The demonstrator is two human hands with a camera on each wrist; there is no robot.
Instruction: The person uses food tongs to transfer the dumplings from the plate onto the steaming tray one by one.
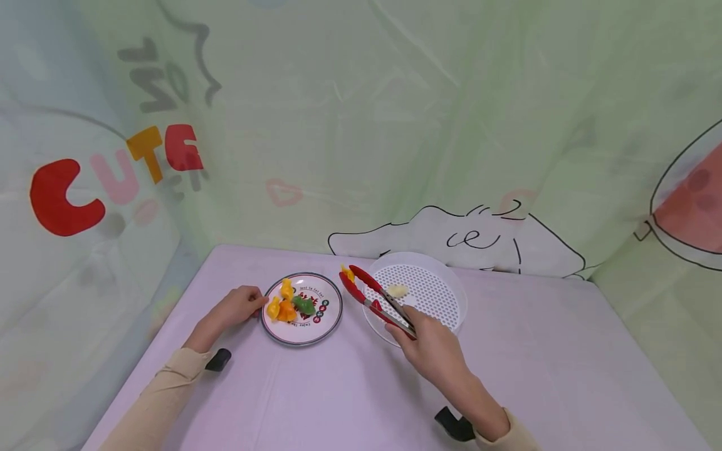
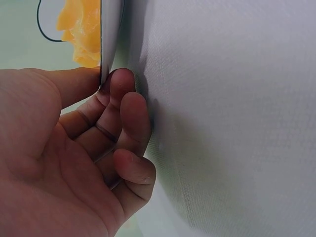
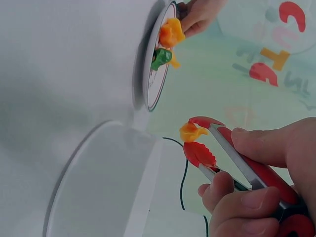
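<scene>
Squeezing red tongs (image 1: 375,299) on a yellow dumpling (image 1: 346,272), the right hand (image 1: 431,347) hovers; the left hand (image 1: 237,307) pinches the plate (image 1: 333,313) rim.

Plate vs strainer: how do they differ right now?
The plate is flat, printed and dark-rimmed; the strainer is plain white, perforated, with a raised wall. The plate holds several orange, yellow and green pieces; the strainer holds one pale piece. The left hand grips the plate's edge; no hand touches the strainer. Both are round and rest on the table.
</scene>
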